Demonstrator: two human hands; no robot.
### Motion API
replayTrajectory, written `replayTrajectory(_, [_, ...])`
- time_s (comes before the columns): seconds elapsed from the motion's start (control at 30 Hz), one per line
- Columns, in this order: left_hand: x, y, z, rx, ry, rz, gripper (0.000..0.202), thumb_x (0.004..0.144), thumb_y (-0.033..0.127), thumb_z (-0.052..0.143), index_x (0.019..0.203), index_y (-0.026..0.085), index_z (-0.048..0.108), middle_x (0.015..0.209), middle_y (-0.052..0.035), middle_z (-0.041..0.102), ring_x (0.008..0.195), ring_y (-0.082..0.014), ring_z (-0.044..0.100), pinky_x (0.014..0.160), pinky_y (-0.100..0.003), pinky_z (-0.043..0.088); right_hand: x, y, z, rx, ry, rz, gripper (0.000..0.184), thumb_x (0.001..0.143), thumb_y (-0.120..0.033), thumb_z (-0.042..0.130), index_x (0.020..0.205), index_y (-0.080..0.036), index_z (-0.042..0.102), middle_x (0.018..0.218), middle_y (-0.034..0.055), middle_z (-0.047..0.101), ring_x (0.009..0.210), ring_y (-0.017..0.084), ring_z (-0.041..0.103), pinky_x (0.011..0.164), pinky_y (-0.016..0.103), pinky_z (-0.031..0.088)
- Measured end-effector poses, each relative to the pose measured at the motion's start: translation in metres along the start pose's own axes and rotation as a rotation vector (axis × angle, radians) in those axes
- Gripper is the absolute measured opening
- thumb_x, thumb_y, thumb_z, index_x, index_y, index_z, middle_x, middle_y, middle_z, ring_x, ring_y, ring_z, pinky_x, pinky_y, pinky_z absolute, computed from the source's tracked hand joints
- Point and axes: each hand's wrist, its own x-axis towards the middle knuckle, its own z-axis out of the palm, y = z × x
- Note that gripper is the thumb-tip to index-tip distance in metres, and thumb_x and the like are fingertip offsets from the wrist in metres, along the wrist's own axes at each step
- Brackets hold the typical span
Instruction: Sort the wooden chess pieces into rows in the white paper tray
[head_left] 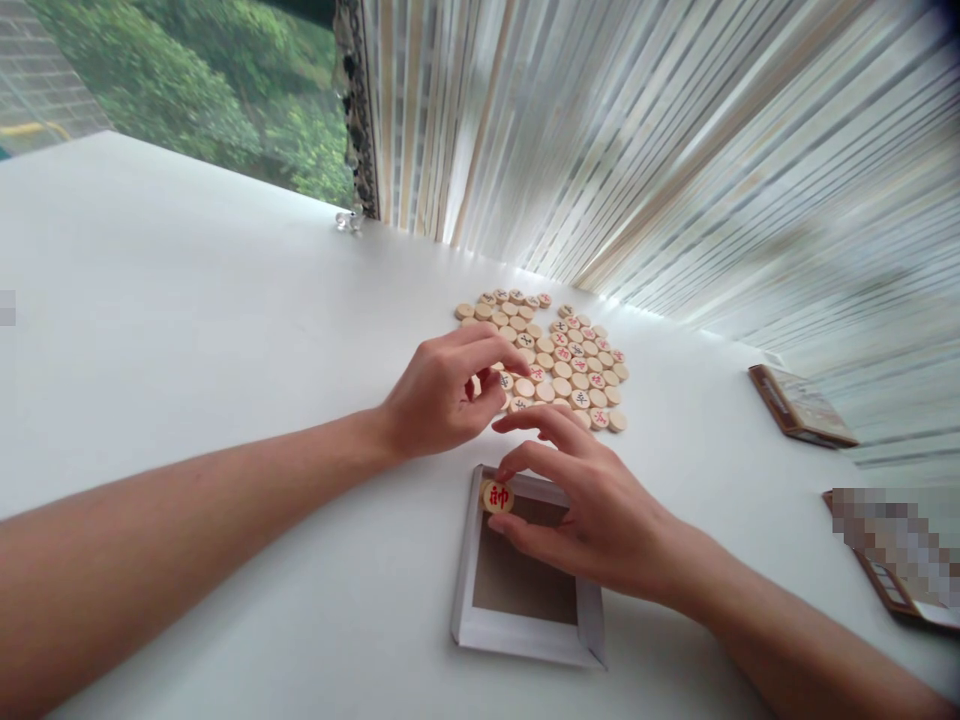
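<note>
My right hand (pixel 592 510) pinches a round wooden piece with a red character (pixel 497 496) over the far left corner of a shallow white box (pixel 469 560) with a brown floor. My left hand (pixel 442 390) reaches into the near edge of a flat cluster of round wooden pieces (pixel 562 355) on the white table (pixel 187 330). Its fingers are curled in a pinch at a piece; what sits between them is hidden. Several pieces in the cluster show red or black characters, others are blank.
A brown flat box part (pixel 801 405) lies at the right of the table, and another brown item (pixel 892 590) sits at the right edge, partly blurred. A small clear object (pixel 349 220) stands at the back by a striped curtain (pixel 637 140) and a window.
</note>
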Motion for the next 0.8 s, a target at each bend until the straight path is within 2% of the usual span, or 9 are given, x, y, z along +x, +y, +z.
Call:
replayTrajectory(0.43, [-0.0006,-0.0015,0.0001,0.011,-0.018,-0.002,0.029,0.083,-0.004,0.057,0.097,0.013,0.076,0.092,-0.0040,0.072,0.071,-0.0103,0.064,0.059,-0.020,0.053,0.0005,0.0006,0.0002,-0.047,-0.003,-0.048,0.013,0.089,-0.023,0.077,0.101,-0.020,0.074,0.132,0.0170,0.064,0.122,0.033,0.059,0.102,0.052,0.054])
replayTrajectory(0.6, [-0.0007,-0.0019,0.0004,0.001,-0.022,-0.002,0.031,0.083,-0.004,0.056,0.098,0.014,0.076,0.092,-0.0038,0.073,0.071,-0.0100,0.063,0.059,-0.020,0.053,0.0005,-0.0003,-0.0008,-0.045,-0.004,-0.046,0.012,0.089,-0.019,0.076,0.101,-0.021,0.074,0.130,0.0157,0.066,0.119,0.032,0.061,0.101,0.050,0.054])
replayTrajectory(0.8, [-0.0004,-0.0022,0.0005,0.009,-0.022,0.000,0.030,0.084,-0.003,0.056,0.097,0.014,0.076,0.092,-0.0044,0.073,0.075,-0.0115,0.066,0.060,-0.021,0.053,0.0008,0.0017,0.0013,-0.047,0.020,-0.050,0.011,0.090,-0.023,0.078,0.099,-0.019,0.074,0.126,0.0161,0.068,0.115,0.031,0.063,0.097,0.047,0.056])
